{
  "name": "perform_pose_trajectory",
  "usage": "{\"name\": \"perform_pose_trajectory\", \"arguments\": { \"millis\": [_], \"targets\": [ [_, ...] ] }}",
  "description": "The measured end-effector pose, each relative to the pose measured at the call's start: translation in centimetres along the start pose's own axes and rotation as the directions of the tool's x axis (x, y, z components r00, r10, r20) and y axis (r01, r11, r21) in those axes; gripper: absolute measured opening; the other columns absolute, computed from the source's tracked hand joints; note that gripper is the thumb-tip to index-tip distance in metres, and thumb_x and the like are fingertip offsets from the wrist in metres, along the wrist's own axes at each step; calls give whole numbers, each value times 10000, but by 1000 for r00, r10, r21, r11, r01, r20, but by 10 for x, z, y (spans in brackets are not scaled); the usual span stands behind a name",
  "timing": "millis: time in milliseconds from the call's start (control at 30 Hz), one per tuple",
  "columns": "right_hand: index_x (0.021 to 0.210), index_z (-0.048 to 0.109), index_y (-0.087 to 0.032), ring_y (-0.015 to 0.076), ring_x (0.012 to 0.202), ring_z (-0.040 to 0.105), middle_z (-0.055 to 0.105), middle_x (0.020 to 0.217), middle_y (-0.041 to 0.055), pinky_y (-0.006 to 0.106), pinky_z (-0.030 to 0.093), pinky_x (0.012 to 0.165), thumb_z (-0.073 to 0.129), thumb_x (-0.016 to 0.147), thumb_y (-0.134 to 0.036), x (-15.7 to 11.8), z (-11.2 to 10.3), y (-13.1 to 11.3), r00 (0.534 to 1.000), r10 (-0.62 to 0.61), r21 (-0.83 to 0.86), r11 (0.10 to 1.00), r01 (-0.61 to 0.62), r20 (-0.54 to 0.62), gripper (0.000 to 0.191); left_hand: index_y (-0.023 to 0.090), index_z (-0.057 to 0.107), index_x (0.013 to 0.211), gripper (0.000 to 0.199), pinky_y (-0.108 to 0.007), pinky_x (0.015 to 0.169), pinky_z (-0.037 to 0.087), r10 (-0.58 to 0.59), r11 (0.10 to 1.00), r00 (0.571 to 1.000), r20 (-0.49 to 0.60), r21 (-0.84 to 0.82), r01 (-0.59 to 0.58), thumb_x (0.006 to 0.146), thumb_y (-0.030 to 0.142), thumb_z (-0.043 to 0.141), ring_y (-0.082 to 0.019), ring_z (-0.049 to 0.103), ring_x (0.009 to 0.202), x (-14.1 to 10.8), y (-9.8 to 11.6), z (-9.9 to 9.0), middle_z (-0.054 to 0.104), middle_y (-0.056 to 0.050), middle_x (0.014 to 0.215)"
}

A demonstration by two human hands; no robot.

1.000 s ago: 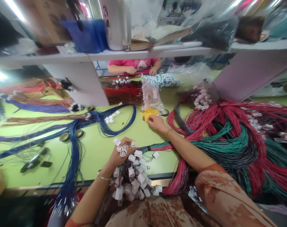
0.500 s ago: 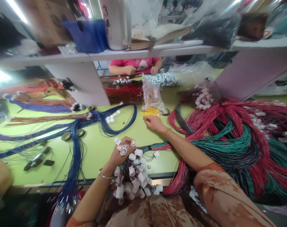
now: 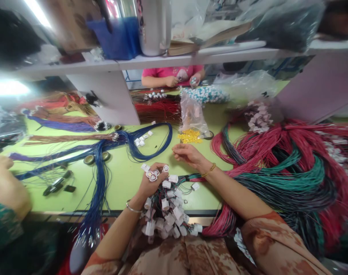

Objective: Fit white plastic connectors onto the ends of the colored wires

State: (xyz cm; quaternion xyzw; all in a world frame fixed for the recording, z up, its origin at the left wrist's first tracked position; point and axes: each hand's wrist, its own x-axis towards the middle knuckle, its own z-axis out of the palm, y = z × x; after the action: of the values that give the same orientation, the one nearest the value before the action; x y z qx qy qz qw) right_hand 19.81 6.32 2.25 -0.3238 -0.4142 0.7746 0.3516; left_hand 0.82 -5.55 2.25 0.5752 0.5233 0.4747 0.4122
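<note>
My left hand (image 3: 153, 182) is closed around several white connectors (image 3: 153, 175), their round ends facing up, above the green tabletop (image 3: 128, 191). Below and beside it hangs a large bunch of white connectors (image 3: 169, 217) on dark wires. My right hand (image 3: 188, 156) is raised just in front of the pile of small yellow parts (image 3: 189, 136), with thumb and fingertips pinched together. What the pinch holds is too small to make out. A clear plastic bag (image 3: 192, 114) lies against the yellow pile.
Blue wire bundles (image 3: 99, 168) spread at the left, near tape rolls (image 3: 89, 159). Red and green wires (image 3: 277, 168) heap at the right. A shelf (image 3: 191, 60) crosses the back. Beyond it a person in pink (image 3: 174, 76) handles small parts; another person's arm (image 3: 7, 187) is at far left.
My right hand has lifted away from the yellow pile and come back toward my left hand, fingers pinched. My left hand still holds the connectors. The view has shifted slightly.
</note>
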Motion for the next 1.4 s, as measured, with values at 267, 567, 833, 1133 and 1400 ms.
{"name": "perform_pose_trajectory", "arguments": {
  "millis": [267,567,833,1133,1400],
  "targets": [
    [960,680,-159,99,604,625,679,747,4,234,528,595,713,821,-391,-25,25,3,964,-232,-310,914,262,131,273,176,694,1005,246,-350,844,509,104,993,993,-53,57,-101,848,364,671,-209,654,894,2,-5,-1,719,-76,972],
    [919,647,-184,149,793,586,642,861,44,292,488,727,507,922,-145,-47,44,-1,679,-582,-664,291,689,448,145,168,705,1020,257,-347,802,525,80,997,993,-91,-12,-81,828,336,686,-210,672,864,2,-8,1,740,-74,965],
    [906,614,-177,127,695,551,601,782,16,247,460,647,509,901,-97,-47,48,3,609,-639,-692,163,703,469,131,164,722,1001,247,-321,761,518,43,999,993,-115,23,-40,787,288,716,-189,656,807,2,-6,1,729,-56,904],
    [960,599,-182,148,711,591,668,823,44,250,463,659,472,924,-119,-46,47,8,602,-574,-731,9,682,555,146,176,744,951,202,-346,798,515,54,994,982,-179,105,-35,773,266,710,-201,667,805,1,-5,1,734,-57,880],
    [1090,601,-165,169,791,632,704,927,84,260,489,683,465,873,-109,-44,57,34,609,-585,-744,14,667,535,263,163,707,920,199,-356,787,524,53,994,957,-287,108,-23,814,324,662,-209,668,809,3,-9,3,727,-68,871]
  ]
}}
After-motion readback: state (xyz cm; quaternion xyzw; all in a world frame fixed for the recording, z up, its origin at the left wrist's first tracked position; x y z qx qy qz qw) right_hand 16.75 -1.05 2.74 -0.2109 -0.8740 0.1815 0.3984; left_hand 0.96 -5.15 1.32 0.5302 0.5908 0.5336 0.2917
